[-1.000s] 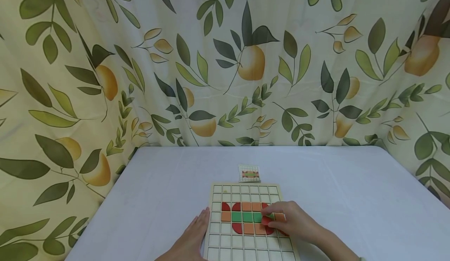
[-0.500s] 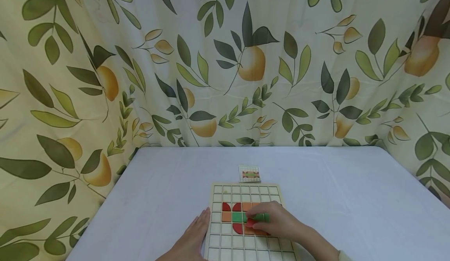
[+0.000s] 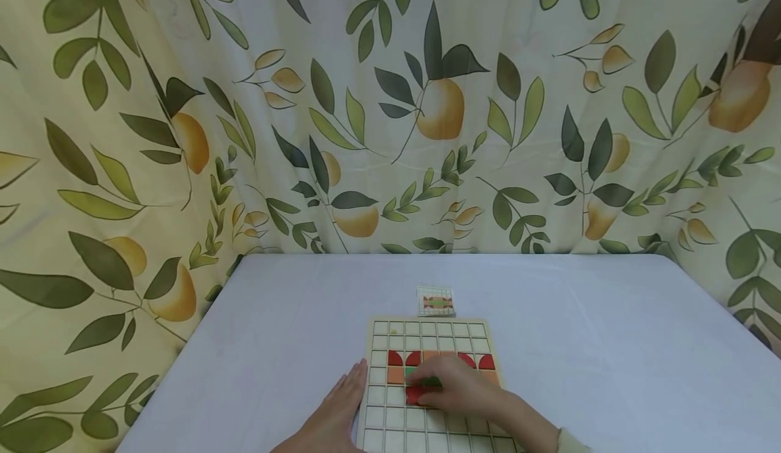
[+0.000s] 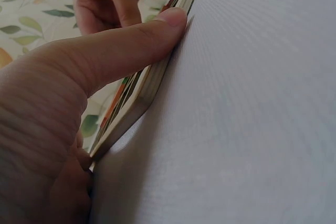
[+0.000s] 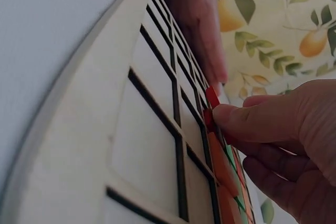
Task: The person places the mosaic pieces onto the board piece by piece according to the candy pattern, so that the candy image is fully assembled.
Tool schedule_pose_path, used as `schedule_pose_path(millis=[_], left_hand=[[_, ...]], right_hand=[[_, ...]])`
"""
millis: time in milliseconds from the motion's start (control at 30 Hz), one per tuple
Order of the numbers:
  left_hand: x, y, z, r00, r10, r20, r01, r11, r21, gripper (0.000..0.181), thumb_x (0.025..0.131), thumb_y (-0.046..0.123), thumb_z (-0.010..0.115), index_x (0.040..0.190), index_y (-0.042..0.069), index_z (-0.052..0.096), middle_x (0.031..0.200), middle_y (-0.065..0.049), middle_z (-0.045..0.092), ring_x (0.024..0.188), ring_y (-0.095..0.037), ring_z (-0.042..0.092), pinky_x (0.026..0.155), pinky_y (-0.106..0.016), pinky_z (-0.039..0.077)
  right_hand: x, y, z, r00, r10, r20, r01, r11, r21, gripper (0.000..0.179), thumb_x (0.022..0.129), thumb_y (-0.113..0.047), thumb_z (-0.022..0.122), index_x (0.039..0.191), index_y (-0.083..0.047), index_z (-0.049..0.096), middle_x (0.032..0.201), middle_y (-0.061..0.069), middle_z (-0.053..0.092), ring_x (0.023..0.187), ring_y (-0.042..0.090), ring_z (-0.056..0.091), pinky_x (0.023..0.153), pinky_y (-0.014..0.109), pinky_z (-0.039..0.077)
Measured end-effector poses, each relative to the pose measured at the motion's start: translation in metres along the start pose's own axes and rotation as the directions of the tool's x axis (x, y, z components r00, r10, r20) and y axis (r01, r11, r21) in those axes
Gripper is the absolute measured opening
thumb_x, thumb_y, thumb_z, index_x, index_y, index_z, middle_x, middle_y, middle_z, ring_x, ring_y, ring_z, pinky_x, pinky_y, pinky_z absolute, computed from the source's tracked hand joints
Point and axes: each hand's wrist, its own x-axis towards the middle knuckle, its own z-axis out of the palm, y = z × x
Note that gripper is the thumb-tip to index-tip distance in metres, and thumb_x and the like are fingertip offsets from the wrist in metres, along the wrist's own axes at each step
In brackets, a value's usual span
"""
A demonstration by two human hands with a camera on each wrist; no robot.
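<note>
In the head view a wooden grid board (image 3: 395,438) carries red, orange and green tiles in its middle rows. My right hand (image 3: 460,385) reaches over it from the right and pinches a small red tile (image 5: 212,98) between thumb and fingers. That tile overlaps the left end of the lower coloured row; my fingers hide part of its shape. Several green and orange tiles lie under the hand. My left hand (image 3: 335,409) rests along the board's left side with fingers straight. Its thumb (image 4: 157,30) presses the board's edge in the left wrist view.
Just beyond the board lies a small card (image 3: 436,302) printed with a coloured grid pattern. A white cloth covers the table (image 3: 274,317). A curtain (image 3: 390,100) with leaves and fruit hangs behind and along the sides.
My right hand has moved left across the board with the red tile, uncovering the red and orange tiles at the right. The left hand has stayed at the board's side.
</note>
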Motion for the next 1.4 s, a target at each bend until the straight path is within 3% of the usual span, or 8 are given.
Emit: schedule_pose_path(millis=[167,633,1033,1167,1400], left_hand=[[0.0,0.002,-0.001,1.0,-0.01,0.004,0.01,1.0,-0.01,0.125,0.062,0.068,0.068,0.145,-0.003,0.008,0.151,-0.017,0.013,0.138,-0.027,0.011,0.107,-0.048,0.016],[0.0,-0.001,-0.002,0.997,0.079,-0.025,-0.079,0.997,0.006,0.125,0.064,0.066,0.069,0.143,-0.008,0.007,0.15,-0.021,0.012,0.137,-0.031,0.012,0.107,-0.045,0.016],[0.0,0.001,0.0,1.0,0.0,-0.004,0.0,1.0,0.027,0.123,0.064,0.071,0.064,0.146,-0.002,0.009,0.151,-0.016,0.015,0.137,-0.025,0.013,0.107,-0.047,0.018],[0.0,0.001,0.0,1.0,-0.018,0.002,0.018,1.0,0.013,0.123,0.063,0.072,0.064,0.146,0.0,0.008,0.151,-0.014,0.014,0.138,-0.024,0.012,0.107,-0.047,0.017],[0.001,0.001,-0.002,1.0,0.008,-0.002,-0.008,1.0,0.027,0.124,0.063,0.07,0.066,0.145,-0.004,0.009,0.151,-0.017,0.015,0.137,-0.025,0.013,0.107,-0.047,0.018]], right_hand=[[0.003,-0.001,0.003,1.0,0.005,0.009,-0.005,1.0,-0.007,0.025,0.078,-0.007,0.073,0.102,-0.006,0.07,0.097,-0.008,0.066,0.088,0.001,0.058,0.074,0.02,0.049],[0.006,-0.004,0.005,1.0,0.007,-0.018,-0.007,1.0,-0.027,0.022,0.079,-0.003,0.071,0.1,-0.007,0.071,0.095,-0.009,0.067,0.09,0.002,0.059,0.076,0.022,0.049],[0.016,-0.006,0.015,0.997,-0.061,-0.036,0.059,0.996,-0.06,0.02,0.078,0.0,0.07,0.098,-0.005,0.07,0.094,-0.005,0.068,0.089,0.003,0.06,0.075,0.019,0.048],[0.018,-0.007,0.018,0.999,-0.028,-0.04,0.026,0.998,-0.064,0.019,0.079,-0.002,0.07,0.098,-0.006,0.071,0.093,-0.007,0.067,0.087,0.002,0.059,0.074,0.018,0.048],[0.023,-0.01,0.021,0.999,0.024,-0.049,-0.025,0.999,-0.031,0.018,0.079,0.0,0.069,0.096,-0.005,0.071,0.09,-0.008,0.067,0.082,0.0,0.057,0.072,0.017,0.048]])
